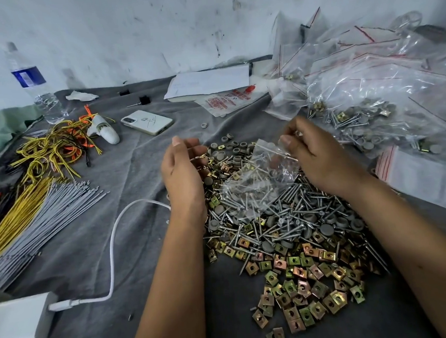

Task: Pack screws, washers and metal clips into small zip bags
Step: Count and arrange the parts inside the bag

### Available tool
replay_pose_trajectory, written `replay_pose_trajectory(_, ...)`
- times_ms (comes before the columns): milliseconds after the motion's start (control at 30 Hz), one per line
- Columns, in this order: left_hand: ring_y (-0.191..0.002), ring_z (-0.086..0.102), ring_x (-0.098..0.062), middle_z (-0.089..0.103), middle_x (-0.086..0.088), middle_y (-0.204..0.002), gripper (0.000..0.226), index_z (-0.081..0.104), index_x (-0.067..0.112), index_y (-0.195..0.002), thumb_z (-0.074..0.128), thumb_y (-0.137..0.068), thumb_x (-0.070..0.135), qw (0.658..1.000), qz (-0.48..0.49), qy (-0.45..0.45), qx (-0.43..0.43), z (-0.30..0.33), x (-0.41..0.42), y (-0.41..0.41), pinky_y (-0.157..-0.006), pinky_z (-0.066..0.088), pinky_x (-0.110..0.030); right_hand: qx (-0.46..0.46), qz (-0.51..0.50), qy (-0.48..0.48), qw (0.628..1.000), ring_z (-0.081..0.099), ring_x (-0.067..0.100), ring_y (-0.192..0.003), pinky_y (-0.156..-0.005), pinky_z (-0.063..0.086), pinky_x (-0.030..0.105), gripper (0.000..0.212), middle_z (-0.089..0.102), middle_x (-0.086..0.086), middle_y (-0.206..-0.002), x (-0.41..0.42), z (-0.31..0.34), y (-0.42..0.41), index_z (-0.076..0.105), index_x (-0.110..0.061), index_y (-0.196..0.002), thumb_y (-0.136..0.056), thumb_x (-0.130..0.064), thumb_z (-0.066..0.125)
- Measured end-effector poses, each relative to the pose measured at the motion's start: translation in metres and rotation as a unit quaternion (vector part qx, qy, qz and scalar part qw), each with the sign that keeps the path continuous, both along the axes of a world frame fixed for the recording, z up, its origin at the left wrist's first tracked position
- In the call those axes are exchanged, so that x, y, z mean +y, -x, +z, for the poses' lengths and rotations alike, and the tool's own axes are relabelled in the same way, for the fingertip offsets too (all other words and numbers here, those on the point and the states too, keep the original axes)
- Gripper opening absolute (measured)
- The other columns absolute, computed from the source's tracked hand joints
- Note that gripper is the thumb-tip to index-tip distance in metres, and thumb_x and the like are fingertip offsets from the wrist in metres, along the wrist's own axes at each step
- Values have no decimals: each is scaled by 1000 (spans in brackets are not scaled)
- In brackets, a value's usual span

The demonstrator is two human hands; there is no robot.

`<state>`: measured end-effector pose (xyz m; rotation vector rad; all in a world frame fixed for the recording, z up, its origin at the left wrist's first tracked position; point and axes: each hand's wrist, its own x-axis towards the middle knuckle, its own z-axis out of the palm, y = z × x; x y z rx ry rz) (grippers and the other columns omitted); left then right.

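Head view: the right hand [313, 156] pinches the top edge of a small clear zip bag [260, 178], which hangs just left of it over the heap of screws [287, 214], grey washers [231, 148] and brass-coloured metal clips [301, 290]. The left hand [183, 172], just left of the bag, curls its fingers around a few small pieces. Filled bags [371, 103] lie beyond the right hand on the grey tabletop [137, 175].

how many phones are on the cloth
1: a white phone lying face down on the grey cloth, beyond the left hand. Others may be hidden under bags.
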<state>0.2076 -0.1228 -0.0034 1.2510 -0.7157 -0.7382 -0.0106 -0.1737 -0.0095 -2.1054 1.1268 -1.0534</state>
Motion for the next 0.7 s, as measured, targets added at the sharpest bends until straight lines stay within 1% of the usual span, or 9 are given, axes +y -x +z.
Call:
replay_pose_trajectory(100, -100, 65, -11, 73, 2, -107, 27, 71, 22, -107, 43, -111, 21, 988, -33, 51, -143, -2, 1, 3, -88, 52, -38, -67, 35, -38, 996, 72, 13, -90, -85, 61, 44, 20, 66, 12, -99, 4, 5, -1, 49, -8, -107, -108, -28, 46)
replay_pose_trajectory(167, -116, 63, -18, 71, 0, -115, 27, 71, 23, -112, 49, -107, 10, 958, -69, 88, -263, -5, -1, 6, -104, 49, -48, -93, 86, -57, 990, 76, 19, -92, -84, 61, 50, 18, 70, 16, -97, 7, 8, -3, 46, -8, -105, -108, -26, 44)
replay_pose_trajectory(267, -123, 53, -28, 63, -1, -122, 36, 71, 34, -118, 56, -102, 5, 912, -110, 102, -383, -8, -2, 10, -104, 42, -57, -96, 128, -57, 985, 77, 22, -91, -84, 60, 51, 13, 77, 12, -93, 10, 8, -5, 45, -16, -101, -108, -27, 43)
replay_pose_trajectory(333, -126, 46, -28, 54, 0, -126, 37, 72, 39, -120, 60, -102, 9, 902, -140, 88, -398, -8, -1, 10, -107, 42, -54, -111, 142, -60, 982, 77, 26, -92, -84, 61, 51, 13, 76, 13, -94, 11, 9, -6, 46, -18, -101, -106, -29, 44)
replay_pose_trajectory(433, -130, 38, -24, 47, 2, -131, 35, 73, 44, -119, 65, -101, 15, 892, -159, 75, -417, -6, 4, 11, -111, 32, -31, -125, 162, -61, 977, 77, 26, -93, -85, 62, 40, 11, 75, 15, -96, 11, 10, -6, 46, -13, -103, -108, -24, 45)
replay_pose_trajectory(500, -130, 36, -23, 45, 3, -132, 33, 74, 45, -115, 69, -98, 18, 889, -160, 69, -424, -3, 6, 11, -109, 28, -24, -123, 161, -52, 978, 77, 24, -93, -86, 60, 34, 12, 76, 11, -97, 12, 10, -6, 46, -10, -105, -108, -22, 45)
replay_pose_trajectory(600, -131, 35, -23, 46, 3, -135, 25, 75, 45, -102, 76, -93, 21, 893, -155, 57, -419, 1, 7, 10, -110, 30, -33, -118, 135, -35, 983, 76, 21, -93, -89, 59, 44, 14, 76, 4, -96, 12, 12, -5, 48, -9, -106, -108, -23, 45)
replay_pose_trajectory(667, -131, 33, -19, 46, 2, -135, 25, 73, 46, -93, 79, -91, 22, 901, -143, 51, -407, 4, 8, 7, -108, 30, -33, -109, 112, -30, 987, 74, 32, -94, -88, 55, 60, 15, 74, 8, -98, 11, 11, -4, 49, -10, -106, -108, -25, 46)
replay_pose_trajectory(700, -131, 32, -17, 47, 3, -135, 25, 71, 47, -90, 79, -90, 23, 904, -138, 49, -401, 6, 8, 6, -107, 29, -30, -106, 103, -28, 989, 71, 37, -94, -85, 54, 64, 17, 72, 11, -98, 10, 11, -4, 49, -10, -107, -108, -26, 46)
